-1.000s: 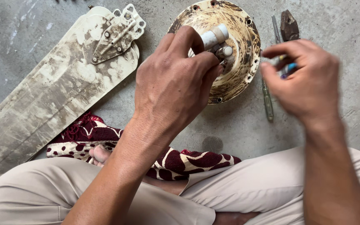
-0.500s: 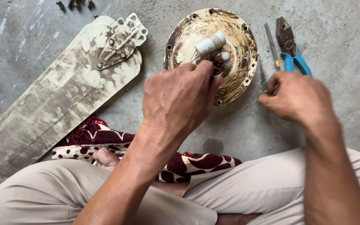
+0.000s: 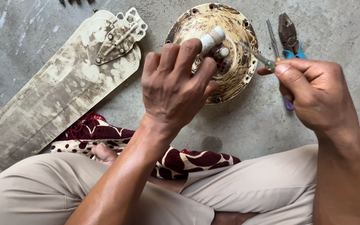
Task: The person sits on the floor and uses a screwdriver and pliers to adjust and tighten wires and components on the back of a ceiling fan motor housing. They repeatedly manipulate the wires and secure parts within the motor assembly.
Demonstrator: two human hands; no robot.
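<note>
A round, rusty fan motor housing (image 3: 235, 25) lies on the concrete floor with a white shaft (image 3: 211, 39) sticking up from its middle. My left hand (image 3: 176, 87) rests over the near side of the housing, its fingers closed around the base of the white shaft. To the right, my right hand (image 3: 317, 93) pinches a screwdriver (image 3: 256, 56) with a clear handle. The thin blade of the screwdriver points left over the housing, close to the shaft.
A dirty cream fan blade (image 3: 55, 91) with a metal bracket (image 3: 119, 35) lies at the left. Blue-handled pliers (image 3: 289, 35) and a second screwdriver (image 3: 272, 36) lie right of the housing. A maroon patterned cloth (image 3: 89, 132) sits under my crossed legs.
My right hand has risen from the floor beside the tools with a screwdriver and swung its blade towards the motor housing. My left hand has stayed on the shaft.
</note>
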